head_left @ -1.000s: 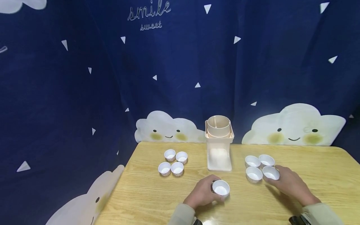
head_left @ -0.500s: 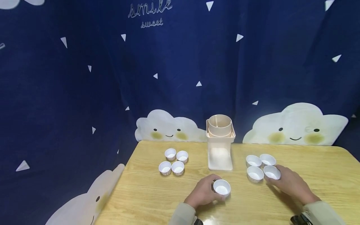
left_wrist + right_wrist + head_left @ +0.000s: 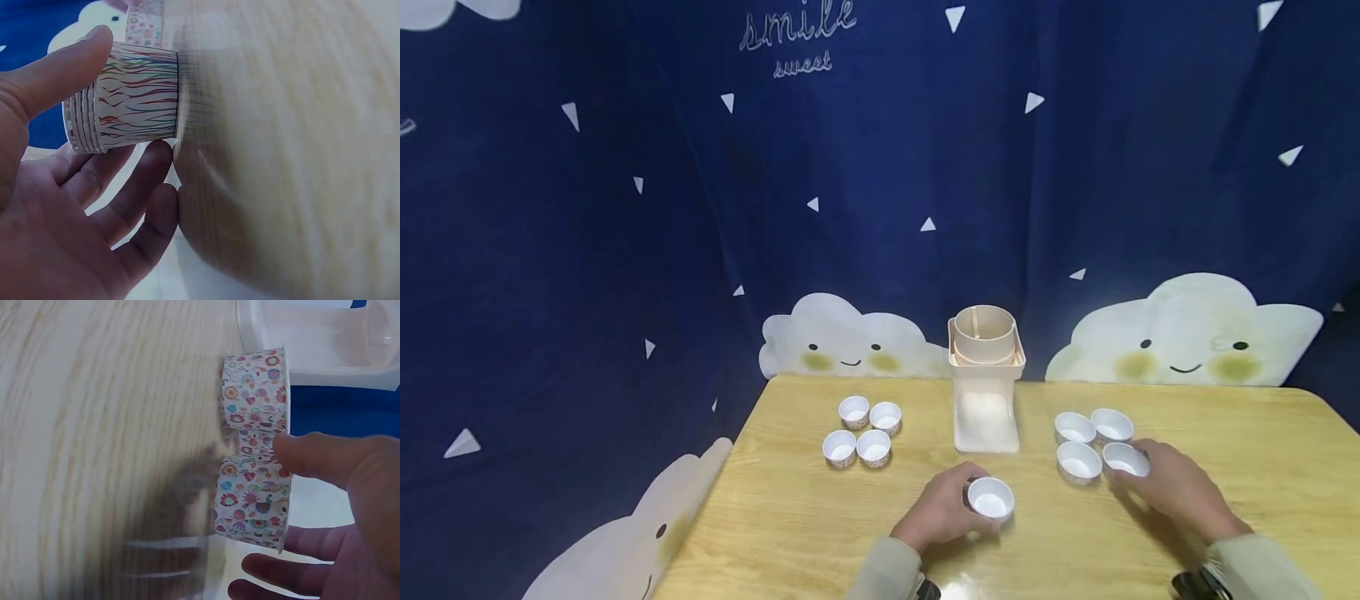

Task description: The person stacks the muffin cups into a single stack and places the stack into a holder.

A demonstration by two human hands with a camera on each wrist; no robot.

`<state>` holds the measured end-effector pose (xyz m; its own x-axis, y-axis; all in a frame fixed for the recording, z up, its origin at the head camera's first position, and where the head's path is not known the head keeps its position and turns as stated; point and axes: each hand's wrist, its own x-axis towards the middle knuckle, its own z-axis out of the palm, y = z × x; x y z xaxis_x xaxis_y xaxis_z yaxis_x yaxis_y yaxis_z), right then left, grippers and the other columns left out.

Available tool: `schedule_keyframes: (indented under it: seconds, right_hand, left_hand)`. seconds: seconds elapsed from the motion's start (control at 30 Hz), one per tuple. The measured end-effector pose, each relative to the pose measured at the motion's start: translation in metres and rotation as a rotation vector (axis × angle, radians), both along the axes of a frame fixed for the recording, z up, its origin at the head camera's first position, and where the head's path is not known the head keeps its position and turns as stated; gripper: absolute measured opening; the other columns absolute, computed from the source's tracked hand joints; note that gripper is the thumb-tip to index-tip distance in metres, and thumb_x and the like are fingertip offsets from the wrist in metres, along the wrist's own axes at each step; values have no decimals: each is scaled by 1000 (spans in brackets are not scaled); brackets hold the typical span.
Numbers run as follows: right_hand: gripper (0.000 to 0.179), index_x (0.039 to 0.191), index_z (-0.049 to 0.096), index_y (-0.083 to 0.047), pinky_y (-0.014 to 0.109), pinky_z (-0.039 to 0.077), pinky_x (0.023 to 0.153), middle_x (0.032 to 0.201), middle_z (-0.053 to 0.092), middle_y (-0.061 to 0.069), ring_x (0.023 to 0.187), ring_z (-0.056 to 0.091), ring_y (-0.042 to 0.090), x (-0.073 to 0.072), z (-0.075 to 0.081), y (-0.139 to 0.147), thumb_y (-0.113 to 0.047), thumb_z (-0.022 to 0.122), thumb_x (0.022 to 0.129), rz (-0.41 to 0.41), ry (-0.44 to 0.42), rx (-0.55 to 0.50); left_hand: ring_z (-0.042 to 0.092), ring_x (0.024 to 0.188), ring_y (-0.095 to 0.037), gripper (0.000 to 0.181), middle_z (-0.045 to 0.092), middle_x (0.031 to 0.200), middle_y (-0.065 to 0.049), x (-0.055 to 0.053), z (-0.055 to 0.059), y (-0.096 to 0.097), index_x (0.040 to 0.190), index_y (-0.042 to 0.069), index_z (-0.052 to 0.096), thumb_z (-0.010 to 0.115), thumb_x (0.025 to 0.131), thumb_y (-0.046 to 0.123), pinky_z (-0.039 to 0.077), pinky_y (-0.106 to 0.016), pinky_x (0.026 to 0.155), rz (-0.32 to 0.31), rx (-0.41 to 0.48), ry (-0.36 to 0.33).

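My left hand [image 3: 946, 506] grips a nested stack of paper cups [image 3: 990, 500] near the front middle of the table. In the left wrist view, wavy coloured lines cover the outer cup [image 3: 140, 94], and several rims show under my thumb. My right hand [image 3: 1176, 487] holds a floral paper cup [image 3: 1125, 460] at the near right of a cluster, thumb on one side and fingers on the other. Beside it in the cluster stand a near-left cup [image 3: 1078, 463], a back-left cup [image 3: 1074, 428] and a back-right cup [image 3: 1112, 426]. The right wrist view shows the held floral cup [image 3: 253, 503] close to its neighbours.
A beige dispenser-like stand [image 3: 986, 383] with a round open top stands at the back middle of the wooden table [image 3: 790, 517]. Several more white-lined paper cups [image 3: 874, 448] form a cluster on the left. A dark blue curtain [image 3: 880, 167] with clouds hangs behind.
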<state>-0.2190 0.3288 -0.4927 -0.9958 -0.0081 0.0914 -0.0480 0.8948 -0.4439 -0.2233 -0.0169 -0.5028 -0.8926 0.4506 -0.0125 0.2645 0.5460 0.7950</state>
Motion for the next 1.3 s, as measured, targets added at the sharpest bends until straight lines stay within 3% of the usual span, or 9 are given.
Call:
schedule_keyframes:
  seconds: [0.17, 0.5, 0.63, 1.03, 1.3]
  right_hand:
    - [71, 117, 60, 12, 44, 50, 68, 99, 70, 22, 83, 64, 29, 3, 3, 3, -48, 75, 82, -3, -8, 18]
    - [74, 121, 56, 14, 59, 49, 78, 112, 63, 35, 99, 61, 50, 11, 24, 2, -43, 78, 80, -42, 9, 40]
    - [74, 123, 56, 13, 59, 49, 76, 112, 62, 35, 99, 60, 50, 12, 34, -2, -41, 80, 78, -60, 34, 35]
    - [61, 116, 63, 8, 57, 51, 77, 108, 68, 29, 97, 64, 44, 15, 44, -15, -33, 83, 75, 16, 102, 10]
    - [70, 123, 60, 9, 60, 49, 81, 116, 65, 32, 105, 61, 50, 22, 54, -28, -38, 83, 76, 49, 130, 5]
  left_hand:
    - [57, 86, 1, 55, 67, 97, 13, 1, -3, 0, 111, 24, 65, 92, 64, 18, 45, -19, 80, 4, -6, -26]
    - [57, 85, 1, 53, 67, 96, 12, 1, -2, 0, 110, 23, 64, 91, 65, 17, 45, -19, 79, -21, -1, -26]
    - [57, 86, 0, 52, 67, 97, 11, 1, -1, 0, 110, 23, 63, 91, 67, 16, 46, -19, 79, -28, 3, -28]
    - [58, 87, 0, 52, 67, 98, 9, -1, 0, -2, 111, 21, 63, 90, 67, 15, 46, -19, 81, -30, 7, -21]
    - [57, 89, 0, 51, 66, 100, 10, -1, -1, -3, 112, 21, 62, 89, 69, 14, 46, -19, 83, -46, 10, -34]
